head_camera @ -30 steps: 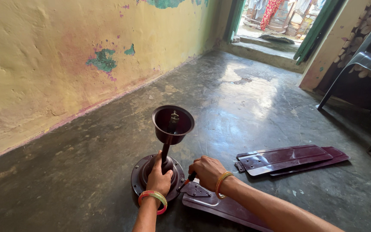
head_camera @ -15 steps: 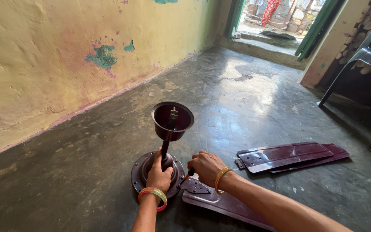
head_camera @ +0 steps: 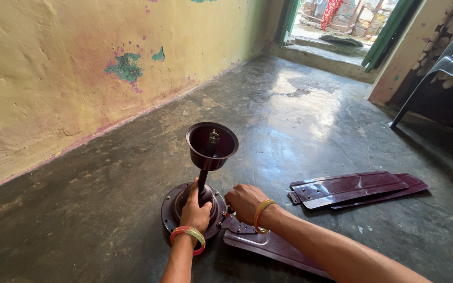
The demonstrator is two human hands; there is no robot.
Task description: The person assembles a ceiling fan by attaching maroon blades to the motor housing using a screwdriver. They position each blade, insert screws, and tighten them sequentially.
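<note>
Nearest the camera, a maroon blade (head_camera: 268, 246) is lying flat on the dark floor (head_camera: 106, 209), its metal bracket end meeting the rim of the fan motor (head_camera: 176, 207). The right hand (head_camera: 245, 202) is curling closed over that bracket joint, fingers bent around something small that is hidden from view; a yellow bangle is sitting on its wrist. Just beside it, the left hand (head_camera: 195, 212) is resting on top of the round motor, fingers wrapping loosely around the base of the rod (head_camera: 203, 181); red and green bangles are circling that wrist. The rod is standing upright out of the motor, carrying a maroon cup-shaped canopy (head_camera: 212, 144) opening upward. Farther right, well apart from the hands, two more blades (head_camera: 357, 188) are lying stacked on the floor. Beyond, a yellow wall (head_camera: 79, 63) with patches of green peeling paint is running to an open doorway (head_camera: 336, 26), and a dark chair (head_camera: 446, 73) is standing at the far right.
</note>
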